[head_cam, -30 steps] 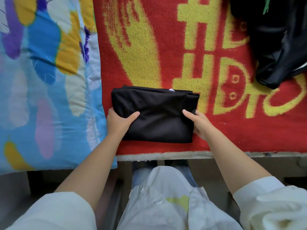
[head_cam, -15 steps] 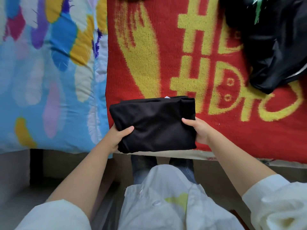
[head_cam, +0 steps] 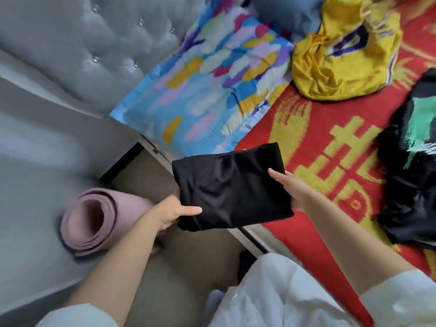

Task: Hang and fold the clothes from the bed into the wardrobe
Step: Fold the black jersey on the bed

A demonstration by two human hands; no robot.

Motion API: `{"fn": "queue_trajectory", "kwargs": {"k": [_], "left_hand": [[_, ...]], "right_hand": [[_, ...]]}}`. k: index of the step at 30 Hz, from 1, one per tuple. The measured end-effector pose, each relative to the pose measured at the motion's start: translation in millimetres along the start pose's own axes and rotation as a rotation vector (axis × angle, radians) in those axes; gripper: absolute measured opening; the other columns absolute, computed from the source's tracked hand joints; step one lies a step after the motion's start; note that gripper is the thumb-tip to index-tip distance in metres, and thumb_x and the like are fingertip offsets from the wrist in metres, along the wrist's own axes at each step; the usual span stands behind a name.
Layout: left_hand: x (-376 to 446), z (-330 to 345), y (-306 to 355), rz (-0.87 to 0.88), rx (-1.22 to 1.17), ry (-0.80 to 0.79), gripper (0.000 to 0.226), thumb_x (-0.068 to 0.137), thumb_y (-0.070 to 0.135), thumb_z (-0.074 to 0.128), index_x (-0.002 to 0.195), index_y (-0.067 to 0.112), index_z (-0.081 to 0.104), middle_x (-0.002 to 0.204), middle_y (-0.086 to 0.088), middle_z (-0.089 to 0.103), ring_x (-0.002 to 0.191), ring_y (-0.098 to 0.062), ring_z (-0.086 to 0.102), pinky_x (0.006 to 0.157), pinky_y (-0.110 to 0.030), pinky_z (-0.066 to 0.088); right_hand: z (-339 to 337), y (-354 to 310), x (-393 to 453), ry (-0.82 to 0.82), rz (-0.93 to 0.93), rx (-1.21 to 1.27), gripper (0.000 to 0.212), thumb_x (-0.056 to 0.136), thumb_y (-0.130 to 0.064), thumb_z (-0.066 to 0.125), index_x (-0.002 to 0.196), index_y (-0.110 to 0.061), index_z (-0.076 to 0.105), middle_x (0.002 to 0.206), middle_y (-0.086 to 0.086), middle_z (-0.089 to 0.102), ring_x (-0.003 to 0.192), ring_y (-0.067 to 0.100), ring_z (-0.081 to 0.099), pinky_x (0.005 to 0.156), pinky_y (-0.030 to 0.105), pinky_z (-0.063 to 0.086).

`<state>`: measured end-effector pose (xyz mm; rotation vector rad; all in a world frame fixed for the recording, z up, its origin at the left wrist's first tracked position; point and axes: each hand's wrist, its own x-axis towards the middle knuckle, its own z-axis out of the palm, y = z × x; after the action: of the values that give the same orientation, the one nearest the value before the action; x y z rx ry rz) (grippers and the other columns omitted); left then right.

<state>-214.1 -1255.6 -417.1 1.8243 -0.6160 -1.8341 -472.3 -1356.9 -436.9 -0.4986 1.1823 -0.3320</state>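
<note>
The folded black garment is held clear of the bed, off its near edge, with its long axis spanning both grips, pinched at one end by the left hand and at the other by the right hand.

Fingers of left hand hidden beneath folded black garment; only thumb on top visible. Fingers of right hand likewise concealed under garment's far side, thumb alone showing. Black garment with green print cut off by right edge. Yellow jersey crumpled, purple marking unreadable, top clipped by upper edge. Yellow lettering on red blanket partly covered by clothes. Rolled pink mat and grey tufted headboard smeared by motion blur. Feet mostly hidden behind white clothing.
</note>
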Motion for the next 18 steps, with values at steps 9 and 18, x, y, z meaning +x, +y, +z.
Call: {"fn": "queue_trajectory", "kwargs": {"k": [9,18], "left_hand": [[-208,-85,-90,0.158,-0.268,0.247,0.125,0.030,0.012,0.077,0.138,0.034,0.018,0.124,0.004,0.048,0.115,-0.018,0.047,0.083,-0.026,0.046],[-453,-79,-290,0.393,-0.838,0.890,0.015,0.086,0.010,0.059,0.097,0.021,0.057,0.081,0.005,0.071,0.072,-0.012,0.068,0.059,-0.022,0.055]], "right_hand": [[196,40,-78,-0.374,-0.103,-0.308,0.017,0.094,-0.023,0.049,0.093,-0.012,0.061,0.067,-0.002,0.071,0.061,0.011,0.069,0.058,0.022,0.057],[363,215,-237,-0.728,-0.171,-0.509,0.009,0.090,-0.024,0.056,0.096,-0.019,0.061,0.072,-0.005,0.072,0.068,0.012,0.068,0.065,0.024,0.054]]}}
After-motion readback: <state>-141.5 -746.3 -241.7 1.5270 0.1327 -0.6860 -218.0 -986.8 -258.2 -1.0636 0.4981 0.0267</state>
